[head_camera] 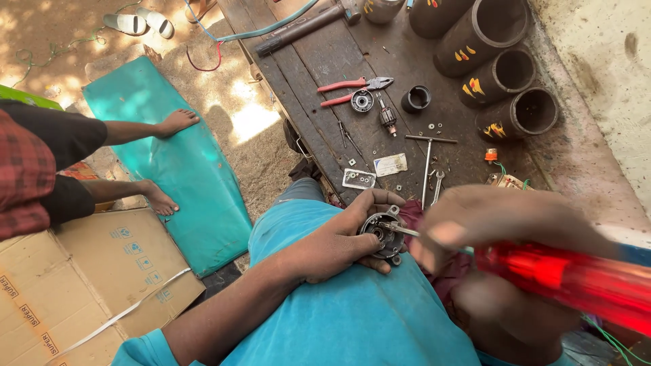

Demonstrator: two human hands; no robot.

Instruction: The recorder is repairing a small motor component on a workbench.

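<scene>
My left hand [342,237] grips a small round metal motor housing [382,235] and rests it on my lap, which is covered in blue cloth. Close to the camera and blurred, my right hand [495,220] holds a screwdriver with a red translucent handle [583,279]. Its metal shaft [401,230] reaches left, and the tip sits inside the housing.
A dark wooden workbench [319,74] ahead carries red-handled pliers [352,89], a motor armature [387,118], a T-handle wrench [427,163], small screws, a hammer [305,27] and several dark cylinders [502,74]. Another person's bare feet [169,159] rest on a teal mat; cardboard [81,285] lies at left.
</scene>
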